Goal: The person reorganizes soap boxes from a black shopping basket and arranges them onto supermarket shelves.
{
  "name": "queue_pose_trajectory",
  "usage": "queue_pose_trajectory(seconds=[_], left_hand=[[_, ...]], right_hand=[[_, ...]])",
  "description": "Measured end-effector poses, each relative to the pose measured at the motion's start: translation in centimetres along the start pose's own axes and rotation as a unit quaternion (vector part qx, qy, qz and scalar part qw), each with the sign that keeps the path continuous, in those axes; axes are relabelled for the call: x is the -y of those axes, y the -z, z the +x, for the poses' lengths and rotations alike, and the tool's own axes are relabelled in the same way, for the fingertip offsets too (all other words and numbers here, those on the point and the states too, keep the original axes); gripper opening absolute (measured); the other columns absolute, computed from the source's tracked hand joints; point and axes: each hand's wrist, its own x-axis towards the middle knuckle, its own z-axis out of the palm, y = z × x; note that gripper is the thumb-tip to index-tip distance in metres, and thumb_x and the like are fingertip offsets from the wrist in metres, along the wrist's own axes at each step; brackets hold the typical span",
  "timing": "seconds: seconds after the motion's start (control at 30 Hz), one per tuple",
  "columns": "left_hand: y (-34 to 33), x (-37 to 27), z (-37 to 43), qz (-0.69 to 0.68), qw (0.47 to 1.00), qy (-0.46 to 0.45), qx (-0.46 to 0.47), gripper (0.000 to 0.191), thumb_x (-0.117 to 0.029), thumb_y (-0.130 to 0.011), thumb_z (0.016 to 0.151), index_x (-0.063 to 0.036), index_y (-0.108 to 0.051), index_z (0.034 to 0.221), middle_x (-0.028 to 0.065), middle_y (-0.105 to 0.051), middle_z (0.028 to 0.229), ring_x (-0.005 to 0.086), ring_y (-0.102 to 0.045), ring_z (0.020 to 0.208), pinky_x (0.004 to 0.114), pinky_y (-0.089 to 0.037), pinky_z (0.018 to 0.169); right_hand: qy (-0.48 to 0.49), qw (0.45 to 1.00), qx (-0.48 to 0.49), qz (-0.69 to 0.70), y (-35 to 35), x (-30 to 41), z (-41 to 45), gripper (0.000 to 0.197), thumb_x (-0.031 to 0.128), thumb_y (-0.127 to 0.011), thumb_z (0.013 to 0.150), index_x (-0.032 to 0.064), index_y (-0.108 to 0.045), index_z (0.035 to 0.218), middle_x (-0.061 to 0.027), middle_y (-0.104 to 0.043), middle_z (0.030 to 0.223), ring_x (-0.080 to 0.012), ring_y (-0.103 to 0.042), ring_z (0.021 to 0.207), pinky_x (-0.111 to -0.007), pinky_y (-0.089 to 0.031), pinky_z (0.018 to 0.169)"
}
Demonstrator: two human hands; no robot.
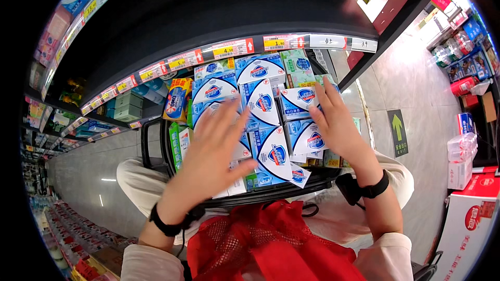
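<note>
A black basket (269,192) stands before me between my knees, filled with boxed soap bars. Most are white-and-blue Safeguard boxes (269,154), laid in uneven rows. Over the left part of the pile is my left hand (213,150), blurred, with fingers spread and nothing in it. My right hand (336,121) has its fingers apart at the right side, over or touching a Safeguard box (299,103); contact is hard to tell. An orange-and-blue OMO box (177,99) stands at the far left corner. Light-green boxes (297,66) lie at the far right.
A dark shelf (234,11) with a rail of price tags (232,48) overhangs the basket's far side. Lower left, more shelving holds pale green boxes (128,106). On the tiled floor to the right is a green-arrow exit sign (397,132). A red-and-white carton (468,218) stands beyond.
</note>
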Motion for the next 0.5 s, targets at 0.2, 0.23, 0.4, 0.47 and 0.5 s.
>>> queue_pose_trajectory(seconds=[0.2, 0.23, 0.4, 0.47, 0.5], left_hand=[[-2.2, 2.5, 0.0, 0.11, 0.987, 0.116, -0.023, 0.069, -0.035, -0.052, 0.086, -0.0024, -0.027, 0.142, 0.0189, -0.02, 0.149, 0.0364, -0.017, 0.139, 0.053, -0.012, 0.11], [-2.5, 2.2, 0.1, 0.133, 0.984, 0.12, 0.008, 0.069, -0.035, -0.051, 0.087, -0.0024, -0.026, 0.142, 0.0184, -0.019, 0.15, 0.036, -0.015, 0.139, 0.054, -0.011, 0.11], [-1.4, 2.5, 0.7, 0.065, 0.99, 0.122, 0.013, 0.069, -0.034, -0.051, 0.087, -0.0014, -0.024, 0.142, 0.0186, -0.019, 0.15, 0.0351, -0.012, 0.14, 0.053, -0.007, 0.111], [0.3, 3.2, 2.1, 0.061, 0.994, 0.077, 0.045, 0.072, -0.035, -0.051, 0.087, -0.001, -0.022, 0.143, 0.0188, -0.018, 0.15, 0.0345, -0.012, 0.14, 0.05, -0.007, 0.112], [1.1, 3.4, 3.4, 0.059, 0.995, 0.071, 0.046, 0.072, -0.035, -0.051, 0.087, -0.001, -0.022, 0.143, 0.0188, -0.018, 0.15, 0.0345, -0.012, 0.14, 0.05, -0.007, 0.112]], right_hand=[[0.001, 0.999, -0.031, -0.02, -1.6, 1.2, 0.0, 0.06, 0.03, -0.054, 0.09, -0.0104, -0.037, 0.131, -0.0316, -0.029, 0.14, -0.0442, -0.037, 0.125, -0.043, -0.033, 0.103], [0.001, 0.999, -0.034, -0.018, -1.8, 1.3, 0.0, 0.061, 0.029, -0.055, 0.089, -0.0112, -0.037, 0.131, -0.0322, -0.029, 0.139, -0.0443, -0.037, 0.126, -0.044, -0.033, 0.104], [-0.006, 1.0, -0.029, -0.002, -1.4, 1.3, -0.3, 0.061, 0.03, -0.055, 0.089, -0.0109, -0.037, 0.13, -0.0316, -0.03, 0.139, -0.0443, -0.035, 0.127, -0.045, -0.032, 0.104], [0.038, 0.998, -0.035, -0.018, -1.2, 1.0, -0.4, 0.06, 0.029, -0.054, 0.09, -0.0107, -0.036, 0.131, -0.031, -0.031, 0.14, -0.044, -0.034, 0.128, -0.044, -0.029, 0.106], [0.034, 0.999, -0.037, -0.021, -0.7, 0.9, -0.4, 0.06, 0.029, -0.054, 0.09, -0.0107, -0.036, 0.131, -0.031, -0.031, 0.14, -0.044, -0.034, 0.128, -0.044, -0.029, 0.106]])
